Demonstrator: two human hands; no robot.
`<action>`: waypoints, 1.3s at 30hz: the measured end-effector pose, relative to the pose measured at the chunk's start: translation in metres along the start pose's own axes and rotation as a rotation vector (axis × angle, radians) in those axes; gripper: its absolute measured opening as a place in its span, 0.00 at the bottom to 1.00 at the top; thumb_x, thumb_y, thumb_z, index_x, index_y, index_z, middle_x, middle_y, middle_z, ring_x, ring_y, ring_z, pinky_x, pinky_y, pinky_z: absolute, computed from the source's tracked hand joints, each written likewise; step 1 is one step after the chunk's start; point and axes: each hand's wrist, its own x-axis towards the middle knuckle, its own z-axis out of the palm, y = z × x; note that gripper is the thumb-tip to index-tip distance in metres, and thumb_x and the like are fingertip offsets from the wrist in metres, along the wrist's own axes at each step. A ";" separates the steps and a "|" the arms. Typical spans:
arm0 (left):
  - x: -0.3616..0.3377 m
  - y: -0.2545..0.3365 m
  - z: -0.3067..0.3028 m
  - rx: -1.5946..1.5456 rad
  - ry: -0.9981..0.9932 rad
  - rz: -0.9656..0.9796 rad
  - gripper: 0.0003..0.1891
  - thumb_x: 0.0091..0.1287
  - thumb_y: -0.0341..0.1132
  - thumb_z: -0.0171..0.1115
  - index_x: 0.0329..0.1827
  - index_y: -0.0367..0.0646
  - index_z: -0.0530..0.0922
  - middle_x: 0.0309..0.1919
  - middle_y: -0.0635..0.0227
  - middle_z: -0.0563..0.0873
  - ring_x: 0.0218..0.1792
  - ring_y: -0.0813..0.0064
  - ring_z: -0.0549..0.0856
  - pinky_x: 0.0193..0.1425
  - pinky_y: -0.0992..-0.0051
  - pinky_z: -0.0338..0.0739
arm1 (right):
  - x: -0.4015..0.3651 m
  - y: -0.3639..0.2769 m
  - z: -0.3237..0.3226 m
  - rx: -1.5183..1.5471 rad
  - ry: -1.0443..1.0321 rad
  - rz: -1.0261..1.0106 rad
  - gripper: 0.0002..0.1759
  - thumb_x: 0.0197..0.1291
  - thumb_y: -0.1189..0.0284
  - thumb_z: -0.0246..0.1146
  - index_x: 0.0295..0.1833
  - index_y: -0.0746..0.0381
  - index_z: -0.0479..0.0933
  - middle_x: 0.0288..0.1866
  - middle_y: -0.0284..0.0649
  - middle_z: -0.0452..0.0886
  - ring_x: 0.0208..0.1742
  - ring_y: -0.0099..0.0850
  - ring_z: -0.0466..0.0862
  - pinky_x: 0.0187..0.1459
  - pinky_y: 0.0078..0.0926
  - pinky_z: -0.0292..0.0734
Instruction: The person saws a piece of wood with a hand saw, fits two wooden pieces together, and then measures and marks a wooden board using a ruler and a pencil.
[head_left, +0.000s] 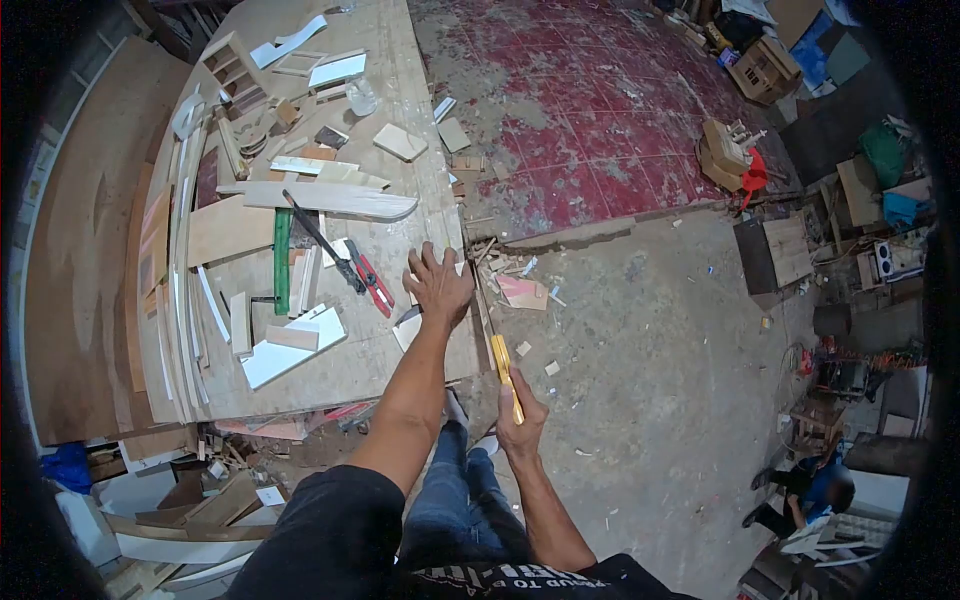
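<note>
Black cloth (pixel 330 520) of the wearer's shirt lies nearest the camera, and beyond it I see both forearms (pixel 405 410) reaching out to the table (pixel 375 360). The left hand (pixel 440 285) is planted at the table's right edge, fingers spread and bent, their tips pressing down near a pale piece (pixel 461 268); how much of that lies under the palm I cannot tell. The right hand (pixel 523 415) has its fingers wrapped round the yellow handle of what looks like a saw (pixel 499 348). That tool is just beside the table's edge, above the floor (pixel 620 350), its thin blade (pixel 486 312) near the left hand. Whether the teeth touch wood I cannot make out.

For a good stroke, I would lean weight through the left palm so the piece cannot chatter, keep those fingers clear of the blade's line, hold the right wrist straight, and let long, light, even pulls do the work.

The saw points away from the body, handle butt towards the wearer and blade ahead. Its long axis runs roughly along the table's edge, leaning a little left at the far end; its pitch I cannot judge from above.
</note>
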 end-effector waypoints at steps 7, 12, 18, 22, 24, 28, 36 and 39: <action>-0.001 0.000 0.002 -0.001 0.010 -0.011 0.26 0.66 0.51 0.58 0.66 0.51 0.78 0.77 0.52 0.62 0.80 0.42 0.51 0.74 0.35 0.48 | 0.021 -0.014 0.015 -0.086 0.030 -0.143 0.21 0.71 0.73 0.61 0.65 0.72 0.78 0.56 0.62 0.86 0.53 0.43 0.90 0.51 0.30 0.83; -0.005 -0.003 0.010 0.016 0.057 0.013 0.26 0.66 0.51 0.58 0.66 0.51 0.78 0.77 0.52 0.62 0.79 0.42 0.52 0.74 0.35 0.48 | 0.053 -0.035 0.024 -0.022 -0.072 0.123 0.23 0.70 0.71 0.62 0.66 0.72 0.78 0.57 0.62 0.85 0.55 0.47 0.90 0.54 0.33 0.83; 0.002 -0.003 0.008 0.014 0.018 0.006 0.27 0.67 0.53 0.57 0.66 0.52 0.78 0.77 0.51 0.62 0.80 0.42 0.51 0.74 0.36 0.48 | 0.026 -0.026 0.018 -0.121 0.019 -0.080 0.22 0.72 0.70 0.61 0.66 0.71 0.78 0.56 0.62 0.85 0.54 0.46 0.90 0.52 0.31 0.83; 0.002 -0.002 0.006 0.017 0.037 0.015 0.26 0.69 0.53 0.57 0.66 0.53 0.78 0.77 0.51 0.63 0.80 0.40 0.50 0.74 0.36 0.47 | 0.050 -0.043 0.033 -0.050 0.000 -0.037 0.22 0.72 0.70 0.61 0.66 0.71 0.78 0.57 0.61 0.85 0.53 0.44 0.90 0.51 0.32 0.83; 0.001 -0.002 0.003 0.011 -0.001 -0.001 0.25 0.69 0.53 0.56 0.65 0.52 0.78 0.77 0.51 0.63 0.80 0.40 0.51 0.74 0.36 0.47 | 0.030 -0.038 0.023 -0.068 0.013 -0.063 0.22 0.72 0.70 0.61 0.66 0.71 0.78 0.56 0.62 0.85 0.52 0.43 0.91 0.50 0.31 0.83; -0.001 -0.005 0.005 0.000 0.020 0.027 0.27 0.69 0.55 0.56 0.66 0.52 0.78 0.78 0.51 0.61 0.80 0.40 0.50 0.75 0.35 0.47 | 0.058 -0.052 0.032 -0.071 -0.042 0.086 0.22 0.72 0.70 0.61 0.65 0.71 0.78 0.56 0.62 0.85 0.52 0.42 0.91 0.50 0.32 0.83; -0.004 -0.004 0.004 0.007 -0.034 0.004 0.28 0.70 0.55 0.55 0.67 0.52 0.76 0.78 0.51 0.60 0.81 0.40 0.49 0.75 0.36 0.46 | 0.063 -0.059 0.034 -0.103 -0.031 0.101 0.23 0.71 0.68 0.61 0.65 0.72 0.78 0.49 0.61 0.87 0.47 0.43 0.92 0.47 0.30 0.84; 0.001 -0.002 -0.001 0.012 -0.034 0.001 0.28 0.69 0.55 0.55 0.68 0.52 0.76 0.78 0.52 0.60 0.81 0.40 0.49 0.75 0.36 0.46 | 0.055 -0.056 0.033 -0.119 -0.039 0.077 0.24 0.72 0.68 0.61 0.65 0.73 0.78 0.46 0.61 0.88 0.43 0.42 0.92 0.44 0.32 0.84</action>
